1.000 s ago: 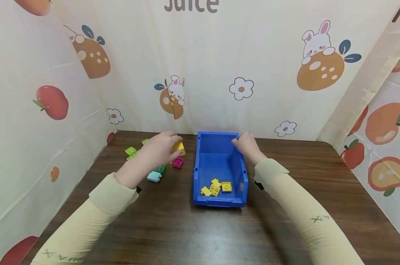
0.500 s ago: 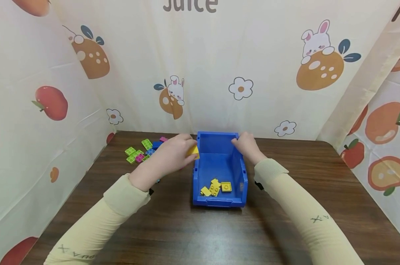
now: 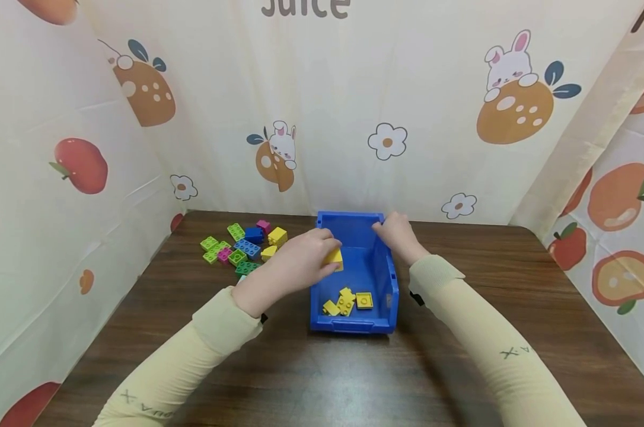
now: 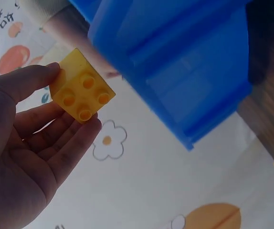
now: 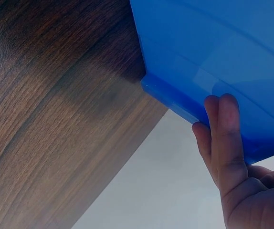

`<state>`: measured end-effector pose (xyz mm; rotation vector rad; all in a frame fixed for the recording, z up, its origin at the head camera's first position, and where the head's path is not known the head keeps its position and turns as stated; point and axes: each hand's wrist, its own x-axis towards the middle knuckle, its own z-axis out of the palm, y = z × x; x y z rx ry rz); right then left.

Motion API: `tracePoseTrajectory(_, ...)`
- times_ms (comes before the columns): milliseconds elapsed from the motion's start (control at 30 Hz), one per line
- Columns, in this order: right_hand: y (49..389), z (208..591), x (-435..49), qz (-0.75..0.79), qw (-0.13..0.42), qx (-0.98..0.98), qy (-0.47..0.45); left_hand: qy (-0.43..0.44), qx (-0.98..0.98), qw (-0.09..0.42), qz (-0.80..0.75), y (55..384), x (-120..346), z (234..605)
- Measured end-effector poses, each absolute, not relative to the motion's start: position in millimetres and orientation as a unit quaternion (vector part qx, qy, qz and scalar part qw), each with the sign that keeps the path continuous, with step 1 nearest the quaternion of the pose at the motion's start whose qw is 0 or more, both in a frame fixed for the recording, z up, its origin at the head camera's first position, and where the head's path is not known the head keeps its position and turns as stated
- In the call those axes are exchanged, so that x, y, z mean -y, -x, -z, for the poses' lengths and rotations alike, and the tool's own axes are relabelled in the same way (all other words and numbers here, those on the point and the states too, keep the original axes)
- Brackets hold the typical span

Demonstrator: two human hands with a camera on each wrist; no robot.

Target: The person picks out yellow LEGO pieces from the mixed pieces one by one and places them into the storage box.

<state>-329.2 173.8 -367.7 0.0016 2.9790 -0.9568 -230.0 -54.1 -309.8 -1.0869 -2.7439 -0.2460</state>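
My left hand (image 3: 300, 261) pinches a yellow toy building brick (image 4: 82, 88) between thumb and fingers. In the head view the brick overlaps the left side of a blue plastic bin (image 3: 354, 326). Four studs face the left wrist camera. My right hand (image 3: 399, 236) grips the bin's right wall near its back corner, thumb over the rim; in the right wrist view its fingers (image 5: 228, 124) lie along the outer wall. Several yellow bricks (image 3: 346, 303) lie inside the bin near its front, one a flat square piece (image 3: 364, 300).
Loose bricks lie on the wooden table (image 3: 322, 379) left of the bin: lime green (image 3: 236, 231), blue (image 3: 246, 248), magenta (image 3: 264, 227), dark green (image 3: 246, 268) and yellow (image 3: 277, 236). A fruit-printed curtain (image 3: 322, 107) stands behind the table and at both sides.
My left hand has carried the yellow brick rightward from the loose bricks to over the bin, uncovering more of the pile. My right hand and the bin have stayed put.
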Motion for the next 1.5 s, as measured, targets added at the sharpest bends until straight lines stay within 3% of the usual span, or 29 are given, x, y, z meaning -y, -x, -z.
tracePoseTrajectory(667,331.3,369.7,-172.5,0.288,-0.001,-0.958,-0.004,0.415,0.907,0.026,0.072,228.2,16.9,342.6)
tracePoseTrajectory(1500,331.3,368.5,-173.4,0.285,-0.005,-0.959,-0.003,0.427,0.901,0.017,0.071,227.8,-15.2,384.1)
